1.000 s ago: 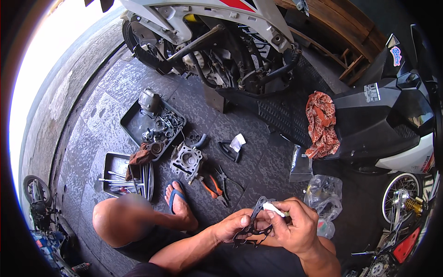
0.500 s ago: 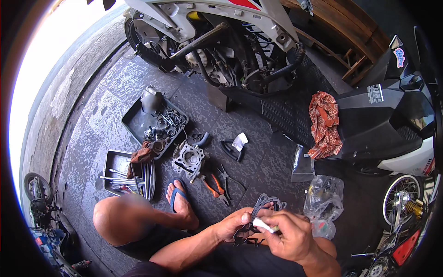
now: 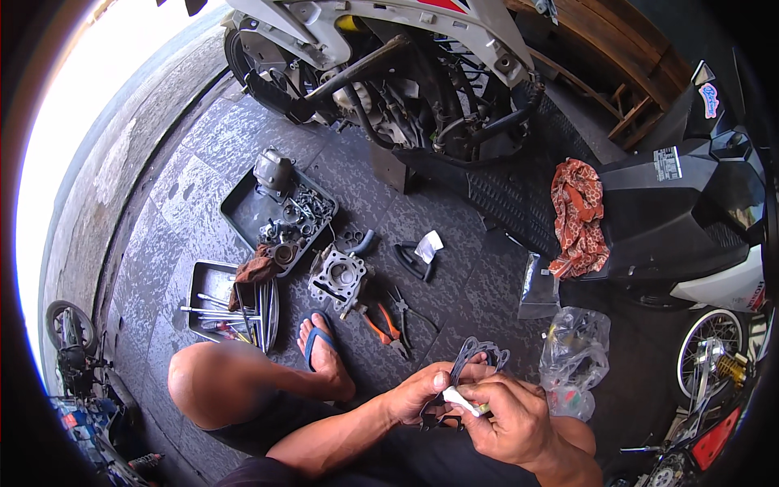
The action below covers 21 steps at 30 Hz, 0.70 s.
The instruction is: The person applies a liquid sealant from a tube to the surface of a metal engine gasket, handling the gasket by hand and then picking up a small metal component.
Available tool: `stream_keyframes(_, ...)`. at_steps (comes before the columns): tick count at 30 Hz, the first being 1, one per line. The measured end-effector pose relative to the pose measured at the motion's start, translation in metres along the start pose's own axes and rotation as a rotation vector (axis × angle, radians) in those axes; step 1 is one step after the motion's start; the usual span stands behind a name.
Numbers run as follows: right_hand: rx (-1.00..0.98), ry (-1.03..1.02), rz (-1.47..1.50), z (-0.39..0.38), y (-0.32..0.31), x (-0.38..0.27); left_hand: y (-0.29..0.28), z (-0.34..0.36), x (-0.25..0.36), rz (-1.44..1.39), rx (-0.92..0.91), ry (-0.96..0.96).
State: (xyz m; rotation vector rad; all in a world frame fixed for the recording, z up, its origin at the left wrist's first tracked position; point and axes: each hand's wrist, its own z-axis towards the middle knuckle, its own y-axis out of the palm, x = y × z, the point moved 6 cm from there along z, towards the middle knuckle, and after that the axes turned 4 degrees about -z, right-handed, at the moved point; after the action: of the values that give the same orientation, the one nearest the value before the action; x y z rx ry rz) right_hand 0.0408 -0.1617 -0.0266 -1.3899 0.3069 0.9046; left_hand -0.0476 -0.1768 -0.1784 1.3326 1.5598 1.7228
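Note:
Low in the view, my left hand (image 3: 422, 393) is closed around thin, dark, looped gaskets (image 3: 473, 352), with its thumb on top. A small white tube (image 3: 461, 398) is gripped between the thumb and fingers of my right hand (image 3: 514, 412). The tube's tip points left and lies close against the gaskets by my left thumb; whether it touches them I cannot tell. Part of the gaskets is hidden behind my fingers. Ahead on the floor sits a metal engine cylinder block (image 3: 339, 274), beside orange-handled pliers (image 3: 388, 329) and dark pliers (image 3: 411, 310).
A tray of engine parts (image 3: 237, 203) and a tool tray (image 3: 203, 282) stand to the left. A partly stripped motorcycle (image 3: 381, 97) spans the far side. An orange patterned cloth (image 3: 578, 215) lies on its black bodywork. A clear plastic bag (image 3: 574, 349) is at the right.
The tube in my right hand has tilted and shifted slightly left and down along the gaskets. Both hands keep their hold. The whole view has shifted a little.

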Motion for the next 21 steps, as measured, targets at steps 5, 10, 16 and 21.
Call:
stream_keyframes(5, 0.003, -0.048, -0.013, -0.002, 0.004, -0.008, -0.002, 0.002, 0.001, -0.003, 0.017, 0.027)
stream_keyframes(10, -0.034, -0.027, -0.018, -0.003, 0.007, -0.007, 0.003, 0.004, 0.006, -0.102, -0.011, 0.07)
stream_keyframes(16, -0.003, 0.059, -0.044, -0.004, 0.001, 0.009, 0.007, 0.002, 0.011, -0.046, -0.002, 0.044)
stream_keyframes(21, -0.033, 0.005, -0.02, -0.003, 0.005, 0.001, 0.013, 0.005, 0.015, -0.121, -0.023, 0.075)
